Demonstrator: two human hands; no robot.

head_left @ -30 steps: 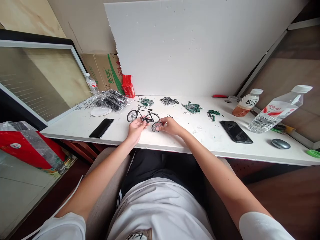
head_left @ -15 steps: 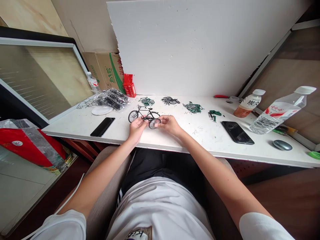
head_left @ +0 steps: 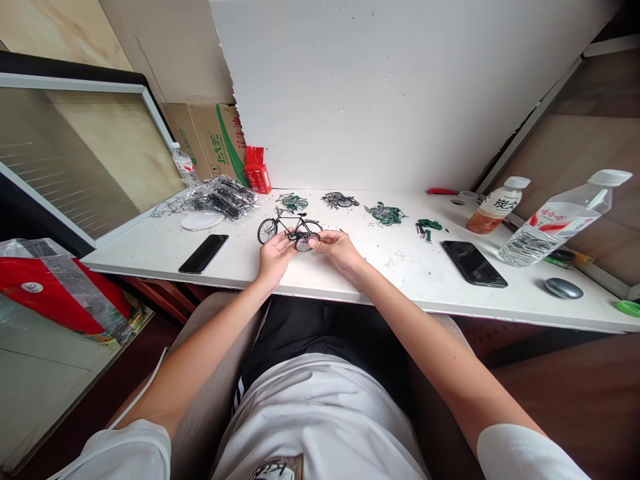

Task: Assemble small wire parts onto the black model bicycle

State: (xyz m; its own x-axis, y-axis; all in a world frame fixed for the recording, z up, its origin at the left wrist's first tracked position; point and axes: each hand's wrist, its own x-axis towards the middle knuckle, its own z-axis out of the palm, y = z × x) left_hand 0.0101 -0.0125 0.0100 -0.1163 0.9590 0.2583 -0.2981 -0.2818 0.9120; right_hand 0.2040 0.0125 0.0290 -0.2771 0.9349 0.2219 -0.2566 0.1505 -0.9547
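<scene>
A small black model bicycle (head_left: 287, 225) is held upright just above the white table, its front wheel to the left. My left hand (head_left: 275, 257) grips it low at the frame, fingers partly hidden behind it. A loose-looking small wheel (head_left: 307, 242) overlaps the bicycle's rear wheel. My right hand (head_left: 337, 248) pinches that small wheel at its right side between thumb and fingers. Beyond the bicycle lie a pile of green and black parts (head_left: 292, 202), a pile of black parts (head_left: 340, 200) and another green pile (head_left: 386, 213).
A phone (head_left: 205, 254) lies left of my hands, and a black phone (head_left: 475, 264) lies right. Bagged black parts (head_left: 225, 198) sit at the back left. Bottles (head_left: 565, 217) stand on the right, near a grey oval object (head_left: 564, 288). The table's front edge (head_left: 320, 297) is close to me.
The small wheel and my right fingers have moved slightly up and left against the bicycle. The bicycle has tilted a little. The whole view has shifted slightly.
</scene>
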